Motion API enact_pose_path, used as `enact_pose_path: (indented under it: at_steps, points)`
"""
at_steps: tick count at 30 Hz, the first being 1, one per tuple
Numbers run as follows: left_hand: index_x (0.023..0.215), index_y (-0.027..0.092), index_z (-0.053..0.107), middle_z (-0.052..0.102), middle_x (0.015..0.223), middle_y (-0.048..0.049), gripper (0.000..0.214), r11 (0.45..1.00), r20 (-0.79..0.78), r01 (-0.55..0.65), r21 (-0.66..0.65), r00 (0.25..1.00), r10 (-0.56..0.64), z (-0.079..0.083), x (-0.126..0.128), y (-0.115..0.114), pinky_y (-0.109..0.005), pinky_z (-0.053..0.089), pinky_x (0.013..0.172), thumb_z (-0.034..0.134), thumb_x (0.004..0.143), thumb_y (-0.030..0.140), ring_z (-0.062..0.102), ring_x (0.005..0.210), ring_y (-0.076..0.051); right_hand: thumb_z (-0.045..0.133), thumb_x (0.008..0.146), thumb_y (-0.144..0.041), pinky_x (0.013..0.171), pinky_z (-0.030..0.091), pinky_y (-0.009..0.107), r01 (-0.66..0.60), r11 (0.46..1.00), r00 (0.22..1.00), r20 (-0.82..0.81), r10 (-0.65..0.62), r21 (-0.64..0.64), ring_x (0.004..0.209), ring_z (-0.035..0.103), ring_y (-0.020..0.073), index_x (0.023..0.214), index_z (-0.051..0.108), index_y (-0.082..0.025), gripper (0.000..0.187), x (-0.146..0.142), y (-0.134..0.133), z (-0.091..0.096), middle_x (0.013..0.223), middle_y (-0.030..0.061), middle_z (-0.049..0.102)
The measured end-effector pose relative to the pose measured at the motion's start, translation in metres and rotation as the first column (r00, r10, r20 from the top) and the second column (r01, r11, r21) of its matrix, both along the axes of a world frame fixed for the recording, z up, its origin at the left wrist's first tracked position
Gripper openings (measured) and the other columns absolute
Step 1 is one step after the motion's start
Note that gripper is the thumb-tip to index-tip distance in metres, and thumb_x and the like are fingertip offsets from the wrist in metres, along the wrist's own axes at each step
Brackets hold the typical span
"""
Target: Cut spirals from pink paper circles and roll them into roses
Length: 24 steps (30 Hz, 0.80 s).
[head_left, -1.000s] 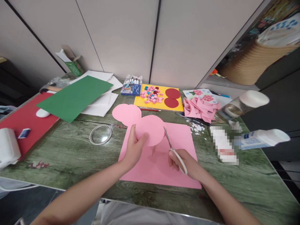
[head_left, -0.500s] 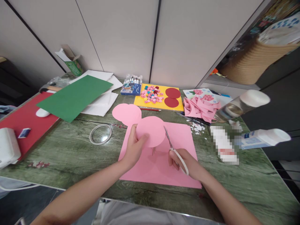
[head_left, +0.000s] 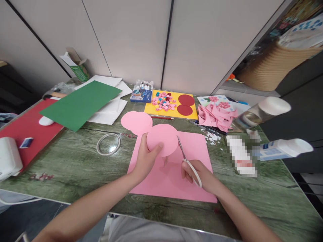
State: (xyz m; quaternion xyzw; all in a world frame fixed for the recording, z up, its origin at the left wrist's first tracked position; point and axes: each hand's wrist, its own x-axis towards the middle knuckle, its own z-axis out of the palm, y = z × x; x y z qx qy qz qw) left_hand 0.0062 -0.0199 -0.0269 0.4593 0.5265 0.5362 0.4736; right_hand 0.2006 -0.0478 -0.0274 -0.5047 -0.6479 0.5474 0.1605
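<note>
My left hand [head_left: 147, 154] pinches a pink paper circle [head_left: 163, 138] at its lower left, thumb on top and fingers underneath. In my right hand [head_left: 198, 173] is a pair of scissors [head_left: 192, 169] with white handles, its blades pointing up beside the circle's right edge. Both hands are above a large pink paper sheet [head_left: 188, 188] on the table. Behind my left hand lie overlapping pink paper circles [head_left: 137, 122]. The fingers under the circle are mostly hidden.
A tape roll [head_left: 108, 144] lies left of the pink sheet. Behind are a yellow sheet [head_left: 148, 112] with pom-poms and two red circles [head_left: 186, 100], and pink scraps [head_left: 217, 116]. Green paper [head_left: 80, 104] is at the left; bottles [head_left: 285, 149] stand at the right.
The pink circle has tilted slightly, and my left thumb has shifted a little to the right on it. My right hand and the scissors have barely moved.
</note>
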Motion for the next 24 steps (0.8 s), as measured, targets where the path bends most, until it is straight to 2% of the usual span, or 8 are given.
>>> enact_pose_path:
  at_steps: [10,24]
  points:
    - [0.104,0.021,0.046,0.054,0.102,-0.0035,0.032,0.997,0.108,0.077,-0.031,0.991,-0.074,-0.0019,-0.0006,-0.0002,-0.031,0.043,0.082,0.054,0.074,0.028,0.051,0.095,-0.018,0.028,0.086,-0.056,0.052,0.034,0.023,-0.009,1.000,1.000,-0.005,0.009,-0.016,0.049,0.045,0.0108,0.061,0.054,-0.015,0.055,0.0005,-0.0013,0.0020,0.049,-0.0009,0.046]
    - [0.098,0.020,0.047,0.053,0.094,-0.0008,0.025,0.999,0.013,0.050,0.009,0.999,-0.050,0.0000,-0.0034,0.0030,-0.026,0.041,0.076,0.052,0.073,0.021,0.050,0.088,-0.015,0.029,0.086,-0.056,0.050,0.033,0.022,-0.008,0.999,1.000,-0.003,0.008,-0.032,0.048,0.044,0.0104,0.060,0.053,-0.015,0.054,0.0000,-0.0020,0.0019,0.047,-0.0016,0.044]
